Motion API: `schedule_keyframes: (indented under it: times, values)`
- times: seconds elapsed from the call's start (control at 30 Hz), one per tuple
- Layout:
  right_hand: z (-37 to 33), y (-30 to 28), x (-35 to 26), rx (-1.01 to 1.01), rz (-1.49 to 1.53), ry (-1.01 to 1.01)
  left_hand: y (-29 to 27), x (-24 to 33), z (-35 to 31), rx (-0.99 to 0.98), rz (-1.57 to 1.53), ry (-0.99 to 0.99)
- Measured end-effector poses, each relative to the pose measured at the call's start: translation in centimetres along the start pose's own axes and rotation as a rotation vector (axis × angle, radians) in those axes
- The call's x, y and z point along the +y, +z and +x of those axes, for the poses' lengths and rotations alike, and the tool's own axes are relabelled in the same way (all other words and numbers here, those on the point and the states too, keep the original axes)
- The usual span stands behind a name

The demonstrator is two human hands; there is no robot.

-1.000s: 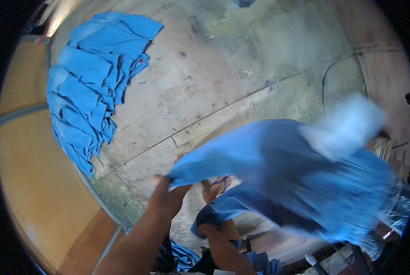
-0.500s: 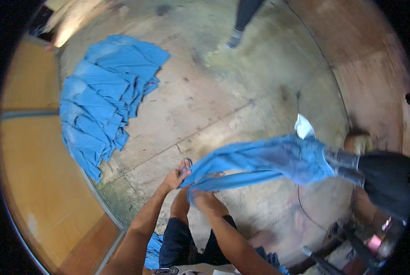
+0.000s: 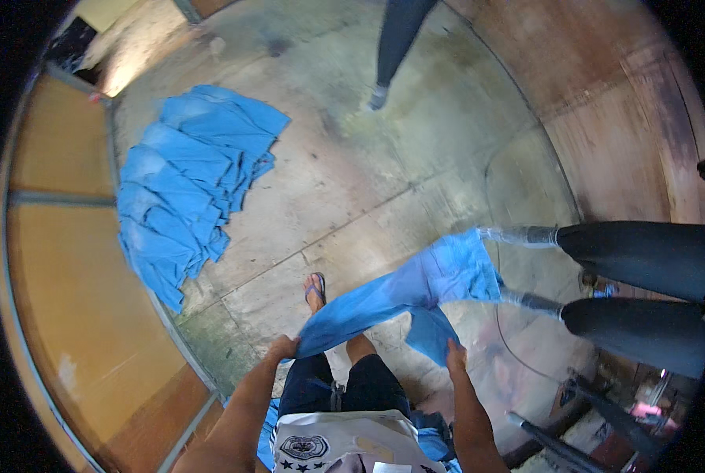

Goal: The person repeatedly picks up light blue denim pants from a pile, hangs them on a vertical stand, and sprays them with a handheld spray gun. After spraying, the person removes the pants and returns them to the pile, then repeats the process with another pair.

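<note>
A pair of light blue jeans (image 3: pixel 380 299) stretches between my hands and two black leg-shaped forms (image 3: pixel 636 256) at the right. My left hand (image 3: pixel 285 348) is closed on the end of one trouser leg. With my right hand (image 3: pixel 456 356) I grip the other leg, which bends down toward me. The waist end lies at the forms' tips, which look wrapped in clear plastic; whether it still touches them I cannot tell. A violet-tinted patch shows on the upper part of the jeans.
A fanned pile of blue jeans (image 3: pixel 203 165) lies on the concrete floor at the left, beside a yellow-brown panel (image 3: pixel 61 292). Another dark leg form (image 3: pixel 400 43) hangs at the top. More blue cloth (image 3: pixel 435 437) is by my legs. A thin cable and dark bars are at the lower right.
The jeans have slid left off the black forms, baring their plastic-wrapped tips. My right hand has moved right, spreading the trouser legs apart; my left hand has come down and slightly left.
</note>
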State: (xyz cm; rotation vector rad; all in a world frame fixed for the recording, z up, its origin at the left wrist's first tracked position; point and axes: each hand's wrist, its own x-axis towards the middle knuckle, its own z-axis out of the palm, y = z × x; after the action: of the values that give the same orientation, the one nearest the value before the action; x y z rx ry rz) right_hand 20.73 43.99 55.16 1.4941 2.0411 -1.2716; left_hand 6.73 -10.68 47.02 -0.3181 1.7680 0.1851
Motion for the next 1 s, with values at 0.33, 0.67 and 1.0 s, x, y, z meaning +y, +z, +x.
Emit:
schedule_keyframes:
  times: [0.33,0.67,1.0]
  values:
    - [-15.6,-5.2,-22.7,-0.705,0.121,-0.054,-12.6,8.1,-19.8,0.002,-0.185,0.459]
    - [-18.2,9.0,-44.0,-0.338,0.393,-0.492,-27.4,1.1,-21.4,0.095,-1.545,0.418]
    - [-36.0,15.7,-67.4,-0.445,0.590,-0.933,-47.8,-23.4,-45.0,1.330,-1.576,1.268]
